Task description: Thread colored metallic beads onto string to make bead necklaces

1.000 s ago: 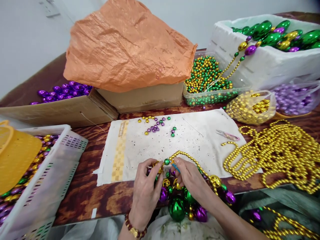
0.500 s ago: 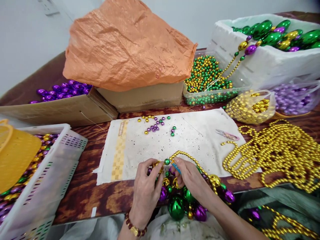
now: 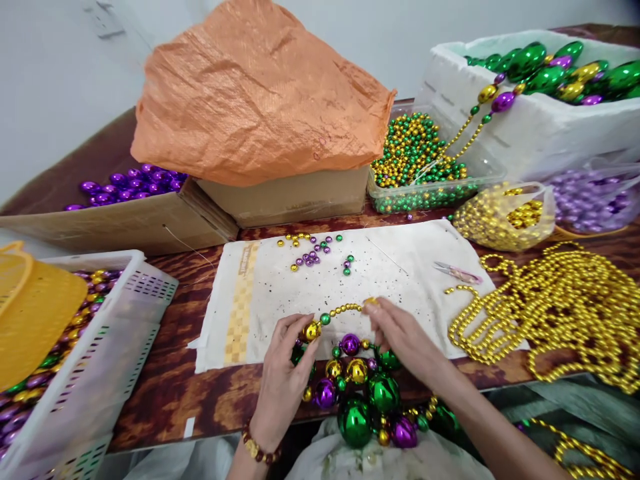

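A bead strand (image 3: 345,309) is being held up between both hands just over the near edge of the white cloth (image 3: 400,280) that's spread on the brown table (image 3: 165,387). The left hand (image 3: 283,380) is pinching the strand at a bigger gold bead (image 3: 312,331), fingertips closed on it, with a small green bead sitting right next to that. The right hand (image 3: 405,340) is pinching the other end of the short run of small gold beads, thumb and forefinger pressed together around it. Below and between the hands, a cluster of big green, purple and gold beads (image 3: 367,393) is hanging down over the table edge, and it looks like it's part of the same necklace, though the link is partly hidden by the fingers. A bead bracelet (image 3: 257,450) is being worn on the left wrist. Farther back on the cloth, a few loose small beads (image 3: 313,250) are scattered about, and a small pair of snips (image 3: 457,271) is lying near the cloth's right side. A heap of gold bead strands (image 3: 560,307) is piled to the right, touching the cloth's edge. A white slotted basket (image 3: 125,313) with mixed beads is sitting to the left, well apart from the hands, and a cardboard box under an orange sheet (image 3: 260,93) is standing behind the cloth.
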`<state>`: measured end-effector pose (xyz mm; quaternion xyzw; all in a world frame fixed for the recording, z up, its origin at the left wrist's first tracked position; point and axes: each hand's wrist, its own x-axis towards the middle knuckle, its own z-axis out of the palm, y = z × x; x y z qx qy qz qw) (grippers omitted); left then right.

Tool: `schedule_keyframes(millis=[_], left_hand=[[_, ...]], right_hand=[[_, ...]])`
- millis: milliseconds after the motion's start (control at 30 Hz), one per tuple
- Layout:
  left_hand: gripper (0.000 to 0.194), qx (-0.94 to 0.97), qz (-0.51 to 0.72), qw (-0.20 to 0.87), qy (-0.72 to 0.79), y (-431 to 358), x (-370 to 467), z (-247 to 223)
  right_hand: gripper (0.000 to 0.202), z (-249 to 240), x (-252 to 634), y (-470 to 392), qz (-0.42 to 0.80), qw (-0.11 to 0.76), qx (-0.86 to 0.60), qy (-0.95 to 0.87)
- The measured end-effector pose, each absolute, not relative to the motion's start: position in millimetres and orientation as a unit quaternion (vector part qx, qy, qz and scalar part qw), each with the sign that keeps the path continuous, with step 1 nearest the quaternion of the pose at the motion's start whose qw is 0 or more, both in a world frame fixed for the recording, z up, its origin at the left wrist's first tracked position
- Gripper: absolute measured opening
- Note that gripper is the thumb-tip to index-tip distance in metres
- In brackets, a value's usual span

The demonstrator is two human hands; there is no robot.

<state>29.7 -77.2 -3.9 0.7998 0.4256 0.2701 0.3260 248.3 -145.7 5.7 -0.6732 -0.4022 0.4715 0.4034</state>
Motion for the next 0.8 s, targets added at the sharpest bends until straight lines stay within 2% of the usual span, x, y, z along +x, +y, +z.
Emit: schedule_keyframes(millis=[67,133,233,333,533,600,700,800], left_hand=[[0.032,0.784,0.264,0.357,0.433,-72,27,-7],[0.032,0.762,0.253,0.391,0.449,-69,26,-9],[0.032,0.718,0.247,0.443,0.477,-66,24,-13],[0.036,0.67,0.256,0.491,0.494,-65,22,-17],[0.039,0.591,0.298,0.553,0.507,-62,20,-17],[0.039,0.573,0.316,0.562,0.507,-60,21,-14],[0.039,0.559,0.35,0.557,0.505,-59,23,-5],[0.038,0.545,0.403,0.534,0.506,-59,23,3]], right_hand=[[0.038,0,284,-128,0.356,0.348,-0.737,-0.456],[0.031,-10,324,-104,0.195,0.229,-0.81,-0.503],[0.031,-26,377,-69,0.117,0.184,-0.851,-0.478],[0.033,-37,406,-52,0.094,0.157,-0.868,-0.462],[0.037,-27,384,-80,0.123,0.144,-0.829,-0.526],[0.032,-18,361,-100,0.187,0.158,-0.777,-0.58],[0.026,-6,327,-132,0.37,0.215,-0.64,-0.638],[0.019,1,306,-156,0.428,0.26,-0.6,-0.624]])
